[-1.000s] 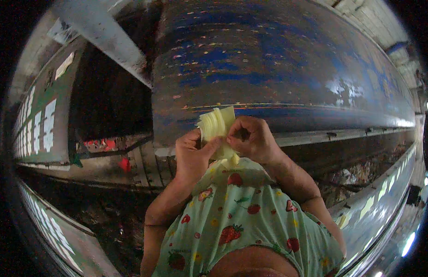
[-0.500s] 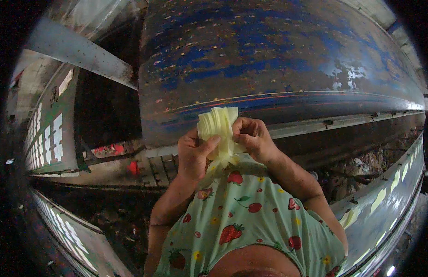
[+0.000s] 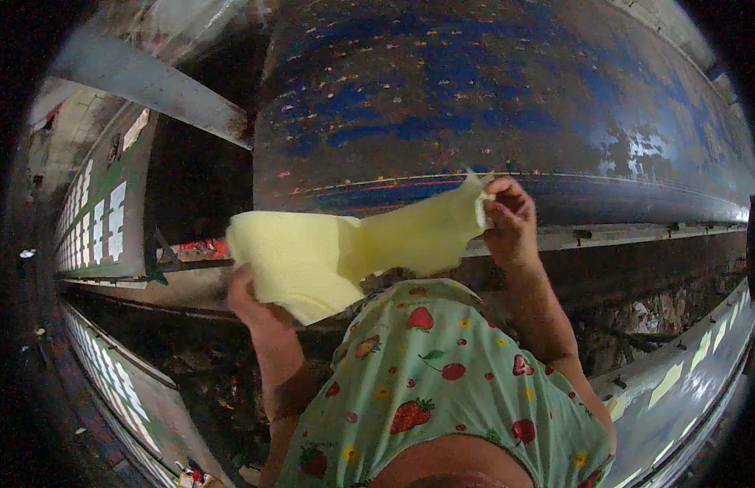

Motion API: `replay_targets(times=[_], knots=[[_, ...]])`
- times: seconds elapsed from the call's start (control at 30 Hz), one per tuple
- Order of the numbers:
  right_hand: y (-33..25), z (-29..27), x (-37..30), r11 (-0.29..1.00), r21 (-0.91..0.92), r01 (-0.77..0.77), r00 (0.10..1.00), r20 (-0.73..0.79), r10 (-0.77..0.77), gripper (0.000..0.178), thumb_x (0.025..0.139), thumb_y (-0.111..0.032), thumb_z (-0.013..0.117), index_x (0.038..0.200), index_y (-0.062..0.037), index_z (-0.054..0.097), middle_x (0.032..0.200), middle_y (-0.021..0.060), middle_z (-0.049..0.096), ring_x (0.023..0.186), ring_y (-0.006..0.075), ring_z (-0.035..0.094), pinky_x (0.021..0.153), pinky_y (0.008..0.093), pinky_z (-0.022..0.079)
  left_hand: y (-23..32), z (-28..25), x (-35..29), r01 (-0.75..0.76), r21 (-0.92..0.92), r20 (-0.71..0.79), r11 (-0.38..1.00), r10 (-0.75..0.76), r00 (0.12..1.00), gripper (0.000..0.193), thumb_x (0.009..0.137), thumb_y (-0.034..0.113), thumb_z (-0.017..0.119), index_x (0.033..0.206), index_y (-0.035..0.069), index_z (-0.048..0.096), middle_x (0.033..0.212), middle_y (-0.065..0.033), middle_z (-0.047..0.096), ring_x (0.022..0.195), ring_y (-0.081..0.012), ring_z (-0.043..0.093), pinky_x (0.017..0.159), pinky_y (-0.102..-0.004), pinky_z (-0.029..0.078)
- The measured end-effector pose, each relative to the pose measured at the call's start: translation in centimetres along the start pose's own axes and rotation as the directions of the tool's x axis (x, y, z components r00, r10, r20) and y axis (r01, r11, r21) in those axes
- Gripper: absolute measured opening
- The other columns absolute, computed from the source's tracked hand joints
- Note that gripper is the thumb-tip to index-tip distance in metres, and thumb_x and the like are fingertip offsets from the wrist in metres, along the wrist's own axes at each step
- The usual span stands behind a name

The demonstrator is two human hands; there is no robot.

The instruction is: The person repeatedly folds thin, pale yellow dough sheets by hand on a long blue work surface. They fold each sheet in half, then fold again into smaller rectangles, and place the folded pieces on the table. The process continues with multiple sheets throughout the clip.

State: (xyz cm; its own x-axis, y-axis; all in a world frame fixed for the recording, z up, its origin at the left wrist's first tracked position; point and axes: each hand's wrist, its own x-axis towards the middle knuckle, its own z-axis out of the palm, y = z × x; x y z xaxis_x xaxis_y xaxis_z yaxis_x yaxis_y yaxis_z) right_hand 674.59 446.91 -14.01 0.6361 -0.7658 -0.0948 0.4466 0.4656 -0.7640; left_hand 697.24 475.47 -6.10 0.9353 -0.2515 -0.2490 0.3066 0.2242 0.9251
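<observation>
A stack of pale yellow paper-like sheets point(image 3: 292, 256) is spread wide at the left, with my left hand point(image 3: 259, 301) closed on its lower left side. From its right side a thin yellow sheet point(image 3: 418, 232) stretches across to my right hand point(image 3: 510, 220). The right thumb and fingers pinch this sheet's ragged far end, and its edges are blurred. Whether the sheet is apart from the stack or still joined, I cannot tell. Both hands are held in front of my shirt, above the near edge of a large blue-grey surface.
Beyond my hands lies the large worn blue-grey surface point(image 3: 442, 98). A grey beam point(image 3: 158, 85) slants at the upper left, near a green panel point(image 3: 137, 175) bearing white rectangles. More panels with pale pieces run along the lower left point(image 3: 125, 390) and lower right point(image 3: 678, 415). Litter lies beneath.
My hands have moved apart, the left to the left and the right to the right and up. The gathered yellow bundle has opened out, with one sheet drawn out to the right.
</observation>
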Motion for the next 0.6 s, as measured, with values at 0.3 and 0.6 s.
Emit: replay_targets(times=[0.3,0.6], knots=[[-3.2,7.1,5.7,0.891,-0.347,0.293,0.951,0.199,-0.235,0.008,0.093,0.003,0.068,0.098,-0.0031,0.067,0.098,0.0028,0.069,0.088,0.0122,0.066,0.079,0.0291,0.054,3.7,-8.7,6.3,-0.168,-0.194,0.046,0.967,0.180,0.983,0.043,0.089,0.035,0.059,0.119,0.004,0.067,0.112,-0.0080,0.071,0.101,-0.0241,0.070,0.087,-0.0413,0.058],[16.5,14.1,13.5,0.314,-0.782,0.538,0.814,0.579,0.047,0.020,0.096,-0.005,0.065,0.114,-0.0019,0.072,0.112,0.0139,0.069,0.097,0.0245,0.068,0.087,0.0357,0.055,5.1,-11.6,8.4,-0.135,-0.225,0.156,0.965,0.172,0.973,0.044,0.092,0.035,0.059,0.123,0.004,0.063,0.112,-0.0086,0.069,0.101,-0.0236,0.070,0.085,-0.0412,0.059]])
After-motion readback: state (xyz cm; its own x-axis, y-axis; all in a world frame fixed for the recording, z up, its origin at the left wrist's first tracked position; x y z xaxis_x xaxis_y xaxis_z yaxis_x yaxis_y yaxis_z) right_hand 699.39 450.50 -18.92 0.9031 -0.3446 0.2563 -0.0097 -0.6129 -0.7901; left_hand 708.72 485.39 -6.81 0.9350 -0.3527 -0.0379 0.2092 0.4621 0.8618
